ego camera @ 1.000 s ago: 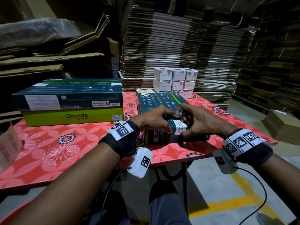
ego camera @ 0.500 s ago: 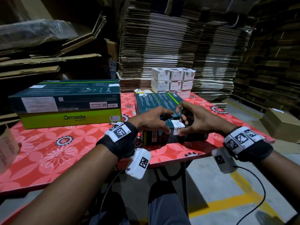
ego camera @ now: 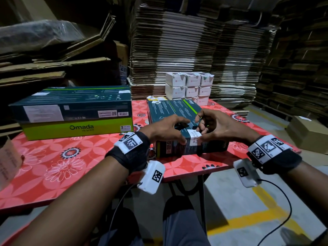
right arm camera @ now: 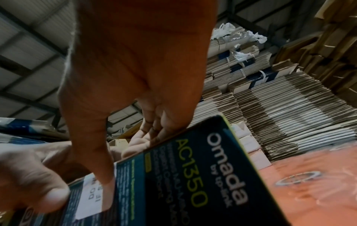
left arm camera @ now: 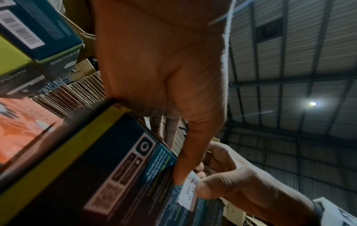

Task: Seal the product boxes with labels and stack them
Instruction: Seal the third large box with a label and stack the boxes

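We stand at a red floral tabletop (ego camera: 53, 162) in a dim warehouse, both hands on a dark teal product box (ego camera: 174, 110) lying flat near the front edge; a white seal label (ego camera: 193, 138) wraps over the box's near top edge and down its front face. Our left hand (ego camera: 165, 128) grips the box's near edge, fingers arched over the top and thumb pressed on the front face just beside the label; our right hand (ego camera: 218, 126) grips from the other side, its thumb (right arm camera: 105, 171) pressing on the label and the curled fingers resting on the box top. In the left wrist view the label (left arm camera: 190, 191) sits between the two thumbs; only part of its print is legible. A stack of two larger boxes (ego camera: 74, 112), teal over green, stands well apart to the left; small white boxes (ego camera: 189, 87) are stacked at the far edge; flattened cardboard (ego camera: 195, 50) is piled behind.
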